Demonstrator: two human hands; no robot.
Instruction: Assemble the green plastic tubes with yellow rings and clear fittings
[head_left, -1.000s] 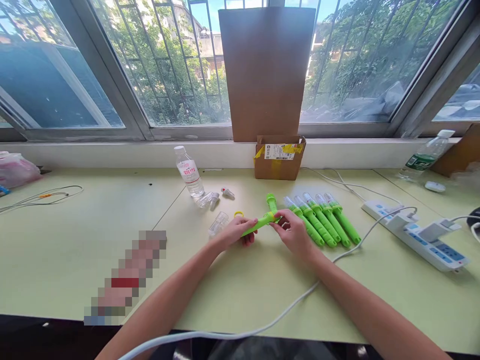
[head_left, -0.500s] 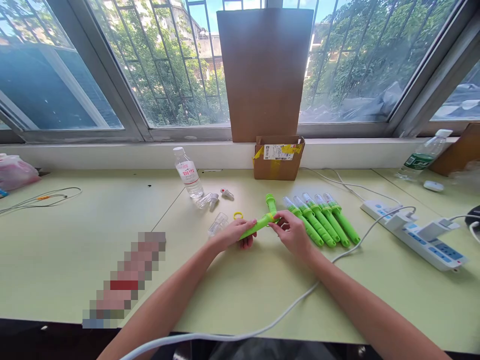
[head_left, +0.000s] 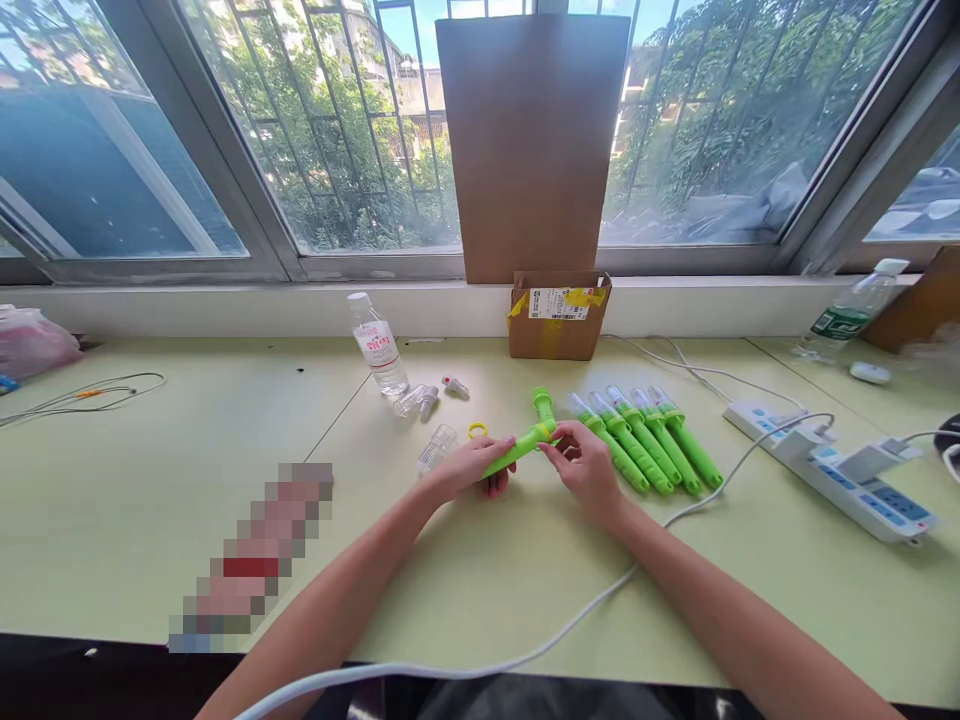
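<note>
My left hand [head_left: 474, 468] is wrapped around a green plastic handle [head_left: 510, 456], held at a slant just above the table. At the far end of that handle, by a yellow ring [head_left: 541, 432] around it, my right hand [head_left: 581, 458] pinches with thumb and fingers; its fingertips partly hide that end. Right behind lies another green handle [head_left: 543, 402]. To the right, several green sticks with clear tops [head_left: 660, 445] lie side by side. Near my left hand are a loose yellow ring [head_left: 478, 430] and clear plastic covers [head_left: 437, 448].
A water bottle [head_left: 379, 345] stands behind small clear bulb-like pieces [head_left: 417, 401] and one with a red tip [head_left: 455, 387]. A cardboard box [head_left: 555, 340] sits by the sill. On the right is a power strip [head_left: 832, 470]; its white cable [head_left: 592, 605] crosses beneath my right forearm.
Both hands keep their grip on the green handle in nearly the same place. The whole view has shifted very slightly.
</note>
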